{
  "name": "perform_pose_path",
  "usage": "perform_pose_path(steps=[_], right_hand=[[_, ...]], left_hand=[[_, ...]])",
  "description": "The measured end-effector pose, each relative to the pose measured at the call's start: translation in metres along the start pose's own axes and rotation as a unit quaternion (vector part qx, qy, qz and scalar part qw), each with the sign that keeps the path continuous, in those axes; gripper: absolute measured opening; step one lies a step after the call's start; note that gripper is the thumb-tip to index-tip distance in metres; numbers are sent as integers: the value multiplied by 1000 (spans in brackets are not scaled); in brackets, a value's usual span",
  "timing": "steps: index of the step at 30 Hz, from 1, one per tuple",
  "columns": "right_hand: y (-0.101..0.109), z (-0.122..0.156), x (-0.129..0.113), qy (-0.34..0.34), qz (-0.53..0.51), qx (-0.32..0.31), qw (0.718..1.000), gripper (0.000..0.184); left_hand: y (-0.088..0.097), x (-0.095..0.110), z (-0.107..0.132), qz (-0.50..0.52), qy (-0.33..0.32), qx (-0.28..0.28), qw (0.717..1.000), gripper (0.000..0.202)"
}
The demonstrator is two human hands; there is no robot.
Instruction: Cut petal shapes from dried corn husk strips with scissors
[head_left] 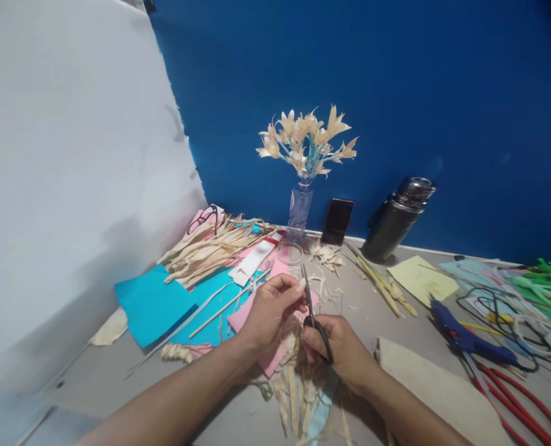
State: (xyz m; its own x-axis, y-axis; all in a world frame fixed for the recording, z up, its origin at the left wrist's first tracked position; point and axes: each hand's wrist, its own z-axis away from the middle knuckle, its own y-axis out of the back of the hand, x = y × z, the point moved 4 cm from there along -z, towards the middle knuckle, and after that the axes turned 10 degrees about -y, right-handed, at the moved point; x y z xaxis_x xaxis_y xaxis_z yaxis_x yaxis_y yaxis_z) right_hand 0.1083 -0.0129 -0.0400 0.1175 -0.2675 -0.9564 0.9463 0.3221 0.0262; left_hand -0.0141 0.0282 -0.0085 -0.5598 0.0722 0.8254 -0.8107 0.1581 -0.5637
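In the middle of the head view my right hand (pixel 334 339) grips a pair of black-handled scissors (pixel 308 291), blades pointing up and away from me. Close by on its left, my left hand (pixel 278 303) is closed in a pinch at the blades. What its fingertips hold is too small to make out. Beneath both hands lie pale dried husk strips (pixel 294 396) and a sheet of pink paper (pixel 273 359). Beyond them, small husk scraps (pixel 326 255) are scattered near a roll of tape (pixel 290 253).
A clear vase (pixel 298 214) with husk flowers (pixel 308 139) stands at the back, beside a phone (pixel 337 222) and a dark flask (pixel 396 220). Blue paper (pixel 152 303) and a husk bundle (pixel 215 248) lie left. A blue glue gun (pixel 465 337) and red-handled tool (pixel 521 396) lie right.
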Motion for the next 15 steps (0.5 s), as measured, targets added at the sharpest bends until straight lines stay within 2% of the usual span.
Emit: perform_pose_path(steps=[9, 15], right_hand=[[3, 0, 1, -25, -14, 3, 1000, 57], [9, 6, -12, 29, -17, 3, 999, 55]], left_hand=[[-1, 1, 2, 9, 29, -16, 999, 25], [-3, 0, 3, 14, 48, -34, 998, 24]])
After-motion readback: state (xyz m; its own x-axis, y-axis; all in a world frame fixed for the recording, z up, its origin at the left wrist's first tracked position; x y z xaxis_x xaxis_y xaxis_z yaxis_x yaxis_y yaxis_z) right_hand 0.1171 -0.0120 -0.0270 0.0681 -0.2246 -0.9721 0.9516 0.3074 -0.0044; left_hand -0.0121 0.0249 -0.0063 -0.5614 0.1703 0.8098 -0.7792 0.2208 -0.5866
